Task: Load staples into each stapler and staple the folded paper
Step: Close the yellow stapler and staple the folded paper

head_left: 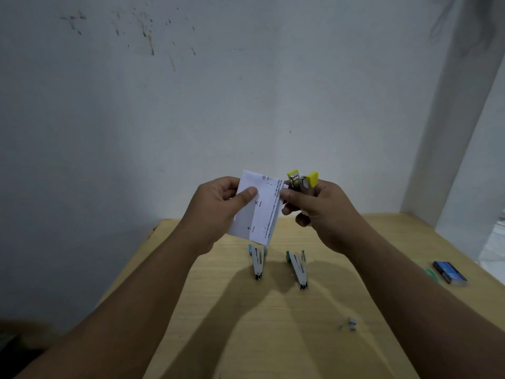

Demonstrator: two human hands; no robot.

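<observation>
- The left hand (218, 212) pinched the folded paper (258, 209) between thumb and fingers, holding it in the air above the far part of the counter (355, 242).
- The right hand (319, 212) gripped the yellow stapler (302, 183), its mouth just beside the paper's right edge.
- The step in hand looked like stapling the paper with this stapler; the next move would call for sliding that edge into the mouth and squeezing.
- The yellow stapler stood roughly upright, its yellow ends pointing up and away; the paper's long axis ran near-vertical, tilted a little.
- Two teal staplers (257, 262) (297, 269) lay on the counter below, their long axes running toward the person.
- A blue staple box (449, 272) sat at the right, and loose staples (351, 322) lay nearer.
</observation>
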